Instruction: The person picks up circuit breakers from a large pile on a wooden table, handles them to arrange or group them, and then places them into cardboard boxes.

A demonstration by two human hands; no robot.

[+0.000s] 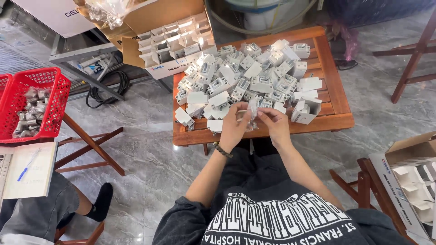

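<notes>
Nearest me is the dark printed shirt [290, 222] on my lap, and from it both forearms run forward to the worktop's near edge. My left hand [234, 128] and right hand [274, 123] meet just above that edge, fingers pinched together on a small clear plastic bag [252, 114] held between them. The bag hangs roughly upright, its long axis running away from me, with the left hand on one side and the right hand on the other; neither is clearly nearer. What is inside it I cannot tell.

Just beyond the hands lies a heap of small white moulded parts [247, 79], spread across the slatted wooden worktop [334, 95]. Past the heap, off the left hand's far side, an open cardboard box [175, 43] holds folded white cartons. Well to the left a red basket [32, 102] carries grey metal pieces, with a notepad and pen [29, 168] on another person's lap. To the right sits a second open box [411, 177]. The floor [145, 149] is grey marble-patterned tile.
</notes>
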